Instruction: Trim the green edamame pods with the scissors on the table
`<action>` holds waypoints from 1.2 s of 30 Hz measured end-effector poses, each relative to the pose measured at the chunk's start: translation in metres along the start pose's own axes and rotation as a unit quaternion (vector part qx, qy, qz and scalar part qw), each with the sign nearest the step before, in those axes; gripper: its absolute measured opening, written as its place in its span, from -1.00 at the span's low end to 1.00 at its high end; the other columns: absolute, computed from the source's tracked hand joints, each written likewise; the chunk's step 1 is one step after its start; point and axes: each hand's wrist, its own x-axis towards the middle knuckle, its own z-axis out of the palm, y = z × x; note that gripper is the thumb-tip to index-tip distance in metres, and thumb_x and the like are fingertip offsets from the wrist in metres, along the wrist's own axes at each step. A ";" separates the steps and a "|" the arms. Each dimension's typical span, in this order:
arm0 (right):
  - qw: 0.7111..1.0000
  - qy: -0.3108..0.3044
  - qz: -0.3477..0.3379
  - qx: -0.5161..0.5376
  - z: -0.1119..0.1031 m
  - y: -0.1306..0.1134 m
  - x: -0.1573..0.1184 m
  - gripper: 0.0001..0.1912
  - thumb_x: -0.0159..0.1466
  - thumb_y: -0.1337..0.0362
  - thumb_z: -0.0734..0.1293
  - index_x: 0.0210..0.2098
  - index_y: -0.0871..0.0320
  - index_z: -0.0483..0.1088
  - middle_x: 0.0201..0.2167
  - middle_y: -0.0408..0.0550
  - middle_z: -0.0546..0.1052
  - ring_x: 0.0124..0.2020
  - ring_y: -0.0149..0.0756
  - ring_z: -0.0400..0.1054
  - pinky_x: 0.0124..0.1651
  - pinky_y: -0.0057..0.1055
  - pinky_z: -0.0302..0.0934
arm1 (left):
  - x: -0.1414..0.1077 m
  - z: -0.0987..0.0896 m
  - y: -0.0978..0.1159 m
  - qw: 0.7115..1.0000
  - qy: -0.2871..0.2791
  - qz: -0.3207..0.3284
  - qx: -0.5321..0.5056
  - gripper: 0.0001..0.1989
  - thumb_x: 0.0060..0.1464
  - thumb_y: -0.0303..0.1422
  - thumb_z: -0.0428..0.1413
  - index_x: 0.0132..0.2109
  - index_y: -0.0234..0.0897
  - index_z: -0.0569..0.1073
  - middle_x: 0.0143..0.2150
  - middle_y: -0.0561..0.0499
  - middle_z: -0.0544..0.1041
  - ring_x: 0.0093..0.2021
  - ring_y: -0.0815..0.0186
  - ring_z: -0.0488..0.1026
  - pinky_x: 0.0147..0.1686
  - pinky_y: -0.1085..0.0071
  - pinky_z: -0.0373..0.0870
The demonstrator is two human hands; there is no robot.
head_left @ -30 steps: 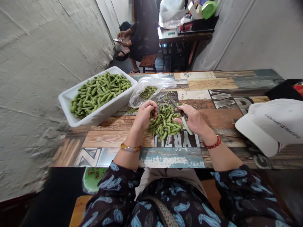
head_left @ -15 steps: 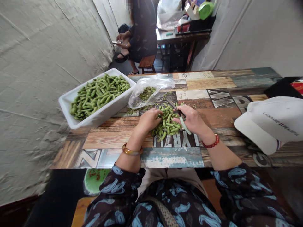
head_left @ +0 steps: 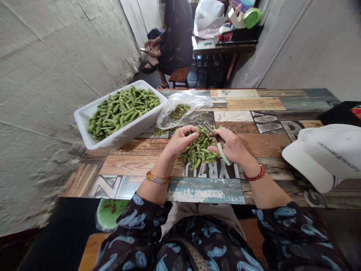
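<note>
Green edamame pods (head_left: 199, 150) lie in a loose pile on the table between my hands. My left hand (head_left: 184, 140) is closed in a pinch just above the pile's left side, with a pod between thumb and fingers. On the right, my right hand (head_left: 229, 146) grips scissors (head_left: 222, 153) with pale green handles, their blades pointing up and left over the pile. Beyond the pile lies a clear plastic bag (head_left: 194, 101) with green-brown trimmings (head_left: 179, 112) in it. A white tub (head_left: 124, 138) full of pods stands to the left.
A white cap (head_left: 328, 150) rests on the right of the patterned table (head_left: 143, 165). Past the far edge, a person (head_left: 176, 37) sits on a wooden stool (head_left: 179, 75) holding a phone. Behind stands another table (head_left: 207, 47) with bags and boxes. A rough wall rises on the left.
My left hand has lifted from the pile with a pod pinched in it. The scissors stay in my right hand. The whole view has shifted slightly.
</note>
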 end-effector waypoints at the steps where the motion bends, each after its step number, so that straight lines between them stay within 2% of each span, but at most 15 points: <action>1: 1.000 -0.004 -0.007 0.002 0.000 -0.001 0.000 -0.50 0.21 -0.08 0.41 -0.04 0.14 0.37 -0.18 0.12 0.50 -0.12 0.02 0.42 -0.03 -0.02 0.35 | 0.000 0.001 -0.001 1.000 -0.003 -0.003 -0.007 -0.71 -0.03 -0.19 0.28 -0.26 -0.32 0.50 -0.54 0.14 0.31 -0.60 0.52 0.08 -0.58 0.51 -0.05; 5: 0.999 -0.031 -0.027 0.010 -0.001 -0.005 0.000 -0.46 0.20 -0.11 0.41 -0.04 0.15 0.35 -0.20 0.10 0.49 -0.15 -0.01 0.39 -0.06 -0.05 0.34 | -0.001 0.003 -0.003 1.000 -0.018 0.012 -0.013 -0.70 0.00 -0.15 0.27 -0.30 -0.33 0.51 -0.57 0.14 0.29 -0.58 0.52 0.08 -0.57 0.52 -0.02; 10: 0.998 -0.049 -0.039 0.013 -0.001 -0.006 0.000 -0.47 0.19 -0.09 0.43 -0.04 0.15 0.34 -0.18 0.10 0.50 -0.14 0.01 0.38 -0.04 -0.04 0.31 | -0.002 0.006 0.001 0.999 -0.018 0.031 0.015 -0.70 -0.01 -0.14 0.27 -0.36 -0.35 0.53 -0.54 0.08 0.39 -0.50 0.45 0.22 -0.50 0.52 0.12; 13: 0.997 -0.057 -0.053 0.020 -0.001 -0.007 0.001 -0.47 0.18 -0.07 0.44 -0.04 0.15 0.34 -0.17 0.13 0.50 -0.14 0.02 0.38 -0.05 -0.03 0.31 | -0.002 0.007 0.001 0.999 -0.018 0.044 0.022 -0.72 -0.01 -0.15 0.27 -0.34 -0.33 0.58 -0.48 0.02 0.48 -0.42 0.38 0.33 -0.44 0.50 0.22; 17: 0.997 -0.060 -0.051 0.027 -0.002 -0.009 0.001 -0.47 0.17 -0.06 0.45 -0.03 0.14 0.34 -0.15 0.12 0.50 -0.12 0.03 0.38 -0.01 0.00 0.30 | 0.000 0.008 -0.004 0.997 -0.030 0.058 0.040 -0.76 0.02 -0.20 0.26 -0.30 -0.32 0.62 -0.33 -0.05 0.59 -0.30 0.31 0.44 -0.26 0.45 0.34; 20: 0.996 -0.064 -0.047 0.031 -0.002 -0.009 0.001 -0.47 0.16 -0.06 0.46 -0.03 0.13 0.34 -0.15 0.11 0.50 -0.12 0.03 0.38 0.00 0.01 0.31 | 0.000 0.008 -0.007 0.998 -0.028 0.051 0.039 -0.75 0.01 -0.20 0.27 -0.27 -0.32 0.63 -0.29 -0.06 0.61 -0.30 0.32 0.46 -0.25 0.45 0.35; 26: 0.997 -0.053 -0.057 0.028 -0.001 -0.009 0.000 -0.45 0.16 -0.10 0.44 -0.05 0.15 0.34 -0.17 0.12 0.49 -0.12 0.02 0.39 0.00 0.00 0.32 | 0.000 0.008 -0.007 0.998 -0.026 0.044 0.023 -0.76 0.00 -0.21 0.28 -0.29 -0.33 0.63 -0.34 -0.03 0.60 -0.36 0.37 0.43 -0.34 0.50 0.31; 36: 0.995 -0.084 -0.043 0.032 -0.004 -0.006 0.000 -0.57 0.24 -0.06 0.39 -0.09 0.14 0.36 -0.23 0.08 0.49 -0.19 -0.05 0.37 -0.09 -0.12 0.31 | 0.001 0.007 -0.005 0.997 -0.033 0.047 0.047 -0.77 0.00 -0.24 0.27 -0.29 -0.34 0.63 -0.30 -0.06 0.60 -0.28 0.31 0.47 -0.16 0.42 0.35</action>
